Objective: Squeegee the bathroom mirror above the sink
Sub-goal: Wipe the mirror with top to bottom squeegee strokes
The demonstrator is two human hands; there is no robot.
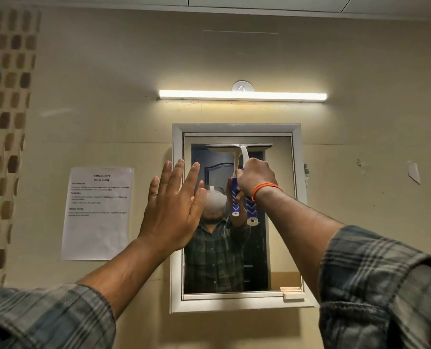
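Observation:
The mirror [279,222] hangs on the wall in a white frame [176,273]. My right hand [256,176] is shut on the squeegee [244,153], which has a white neck and a blue-and-white handle. Its blade lies flat against the glass near the mirror's top edge, and the handle's end pokes out below my wrist. My left hand [175,205] is raised with fingers spread, over the mirror's left frame edge; whether it touches the frame I cannot tell. A person's reflection with the same squeegee shows in the glass.
A lit tube light [242,96] is mounted above the mirror. A printed paper sheet [97,214] is stuck on the wall to the left. A small soap ledge [293,293] sits at the mirror's lower right corner. Brown mosaic tiles [5,147] cover the far left wall.

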